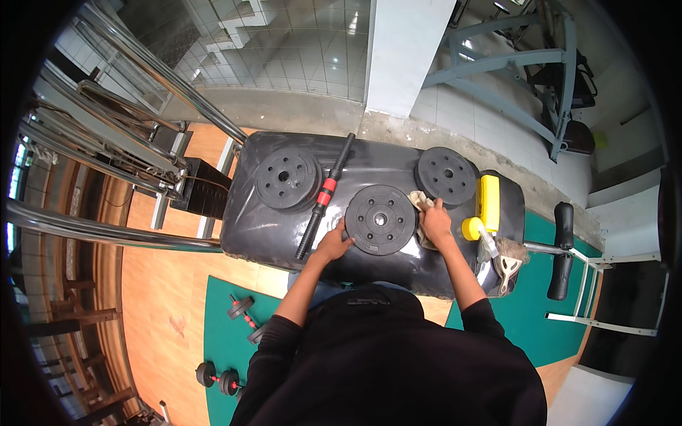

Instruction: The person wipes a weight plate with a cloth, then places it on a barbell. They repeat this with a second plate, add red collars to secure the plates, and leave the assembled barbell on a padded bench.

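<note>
A round black weight plate (pixel 380 220) lies flat near the middle of a shiny black padded bench (pixel 284 234). At its left edge my left hand (pixel 334 243) grips the rim, fingers and thumb around the side. My right hand (pixel 435 221) is closed on a beige cloth (pixel 423 216) pressed against the plate's right rim. Left of my left hand, a black dumbbell bar (pixel 326 192) with red collars lies slantwise. More black plates rest farther back, a left stack (pixel 273 174) and a right stack (pixel 446 176).
At the bench's right end are a yellow spray bottle (pixel 489 202) and a brush with a pale handle (pixel 507 268). Dumbbells (pixel 220 380) lie on a green mat (pixel 220 312) at the lower left. Chrome machine rails (pixel 142 234) reach the bench's left side; a white column (pixel 401 57) stands behind.
</note>
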`<action>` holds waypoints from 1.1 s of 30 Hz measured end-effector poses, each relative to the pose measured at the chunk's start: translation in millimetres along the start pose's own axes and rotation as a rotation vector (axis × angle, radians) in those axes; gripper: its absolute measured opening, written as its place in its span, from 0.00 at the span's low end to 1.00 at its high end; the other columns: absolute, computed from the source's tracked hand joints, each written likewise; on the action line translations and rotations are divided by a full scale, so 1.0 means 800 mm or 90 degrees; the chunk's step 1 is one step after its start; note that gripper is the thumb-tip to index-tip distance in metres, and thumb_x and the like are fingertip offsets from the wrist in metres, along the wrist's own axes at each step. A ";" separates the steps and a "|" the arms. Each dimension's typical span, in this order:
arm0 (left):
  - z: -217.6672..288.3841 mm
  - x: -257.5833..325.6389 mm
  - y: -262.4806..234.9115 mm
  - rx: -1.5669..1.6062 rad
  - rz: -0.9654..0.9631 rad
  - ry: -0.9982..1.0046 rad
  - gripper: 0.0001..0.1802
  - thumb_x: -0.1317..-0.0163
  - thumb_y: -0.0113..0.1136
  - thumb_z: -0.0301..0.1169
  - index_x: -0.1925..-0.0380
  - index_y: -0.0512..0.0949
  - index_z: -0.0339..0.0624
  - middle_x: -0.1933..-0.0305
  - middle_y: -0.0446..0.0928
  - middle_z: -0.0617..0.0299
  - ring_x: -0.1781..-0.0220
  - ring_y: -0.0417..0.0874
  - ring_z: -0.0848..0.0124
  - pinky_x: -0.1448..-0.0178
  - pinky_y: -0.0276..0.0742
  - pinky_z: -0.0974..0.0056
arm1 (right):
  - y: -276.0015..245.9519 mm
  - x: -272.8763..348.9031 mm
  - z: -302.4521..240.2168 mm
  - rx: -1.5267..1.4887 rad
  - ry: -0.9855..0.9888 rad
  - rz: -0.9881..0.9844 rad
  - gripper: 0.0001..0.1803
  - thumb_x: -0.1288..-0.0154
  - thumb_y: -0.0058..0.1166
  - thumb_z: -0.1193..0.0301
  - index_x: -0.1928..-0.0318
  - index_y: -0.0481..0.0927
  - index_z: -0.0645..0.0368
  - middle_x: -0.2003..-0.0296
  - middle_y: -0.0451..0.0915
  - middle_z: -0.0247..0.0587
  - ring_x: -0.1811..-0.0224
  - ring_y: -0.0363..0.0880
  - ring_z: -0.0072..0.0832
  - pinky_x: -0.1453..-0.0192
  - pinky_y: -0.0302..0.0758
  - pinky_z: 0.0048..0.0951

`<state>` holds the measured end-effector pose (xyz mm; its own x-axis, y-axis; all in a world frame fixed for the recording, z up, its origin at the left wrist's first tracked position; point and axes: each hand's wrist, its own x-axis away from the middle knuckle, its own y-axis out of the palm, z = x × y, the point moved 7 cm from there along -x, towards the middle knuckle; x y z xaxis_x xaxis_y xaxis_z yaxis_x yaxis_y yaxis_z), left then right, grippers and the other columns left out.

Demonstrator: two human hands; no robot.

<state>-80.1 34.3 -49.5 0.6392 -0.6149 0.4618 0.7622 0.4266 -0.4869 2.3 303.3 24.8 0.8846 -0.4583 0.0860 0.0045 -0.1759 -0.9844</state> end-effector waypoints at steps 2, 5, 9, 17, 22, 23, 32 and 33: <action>0.015 -0.008 -0.013 -0.077 -0.004 -0.053 0.41 0.43 0.62 0.42 0.36 0.57 0.31 0.44 0.72 0.39 0.40 0.73 0.51 0.39 0.70 0.56 | -0.002 0.014 0.009 -0.073 0.027 0.000 0.17 0.41 0.52 0.65 0.50 0.80 0.42 0.52 0.69 0.50 0.57 0.77 0.48 0.53 0.77 0.43; 0.056 -0.021 -0.042 -0.157 0.010 -0.142 0.37 0.48 0.67 0.46 0.47 0.66 0.31 0.48 0.73 0.37 0.44 0.76 0.53 0.46 0.76 0.54 | -0.037 0.033 -0.016 -0.187 0.041 0.021 0.18 0.40 0.50 0.66 0.49 0.80 0.42 0.52 0.69 0.52 0.56 0.77 0.48 0.52 0.75 0.43; 0.076 -0.047 -0.035 -0.245 0.010 -0.168 0.46 0.55 0.73 0.50 0.45 0.64 0.29 0.41 0.66 0.40 0.43 0.76 0.51 0.44 0.76 0.58 | -0.051 0.045 -0.086 -0.129 -0.146 0.045 0.20 0.40 0.50 0.68 0.46 0.78 0.39 0.53 0.68 0.51 0.55 0.72 0.46 0.55 0.77 0.40; 0.063 -0.046 -0.031 -0.200 0.015 -0.210 0.49 0.57 0.72 0.53 0.44 0.61 0.31 0.40 0.64 0.40 0.42 0.74 0.49 0.43 0.74 0.55 | 0.014 0.035 -0.152 0.224 -0.146 -0.260 0.25 0.42 0.54 0.54 0.45 0.77 0.49 0.51 0.71 0.47 0.55 0.73 0.41 0.62 0.79 0.34; 0.061 -0.042 -0.027 -0.182 0.030 -0.214 0.45 0.55 0.72 0.51 0.44 0.61 0.38 0.42 0.64 0.45 0.42 0.74 0.50 0.44 0.75 0.53 | 0.044 0.004 -0.175 0.232 -0.171 -0.430 0.26 0.46 0.59 0.53 0.54 0.81 0.59 0.54 0.81 0.46 0.47 0.77 0.40 0.59 0.81 0.36; 0.061 -0.041 -0.027 -0.175 0.035 -0.208 0.45 0.55 0.72 0.51 0.44 0.60 0.38 0.42 0.64 0.45 0.42 0.74 0.50 0.44 0.75 0.53 | 0.054 -0.004 -0.169 0.197 -0.145 -0.438 0.26 0.46 0.59 0.54 0.54 0.81 0.59 0.54 0.81 0.47 0.47 0.78 0.40 0.57 0.80 0.36; 0.056 -0.042 -0.026 -0.143 0.045 -0.196 0.46 0.55 0.73 0.49 0.43 0.58 0.39 0.42 0.63 0.43 0.41 0.71 0.48 0.43 0.73 0.51 | 0.037 -0.004 -0.121 -0.344 0.073 -0.367 0.20 0.46 0.57 0.61 0.58 0.81 0.64 0.58 0.81 0.54 0.55 0.81 0.40 0.50 0.75 0.31; 0.054 -0.043 -0.025 -0.141 0.043 -0.199 0.46 0.55 0.73 0.49 0.43 0.58 0.39 0.41 0.62 0.43 0.41 0.71 0.48 0.43 0.73 0.51 | 0.043 -0.001 -0.111 -0.418 0.112 -0.375 0.18 0.45 0.56 0.62 0.58 0.81 0.64 0.59 0.81 0.52 0.57 0.82 0.39 0.51 0.76 0.31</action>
<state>-112.9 75.4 -23.9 0.7136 -0.3446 0.6099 0.6986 0.2844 -0.6566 -39.9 220.5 4.4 0.7381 -0.2538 0.6251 0.1199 -0.8624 -0.4918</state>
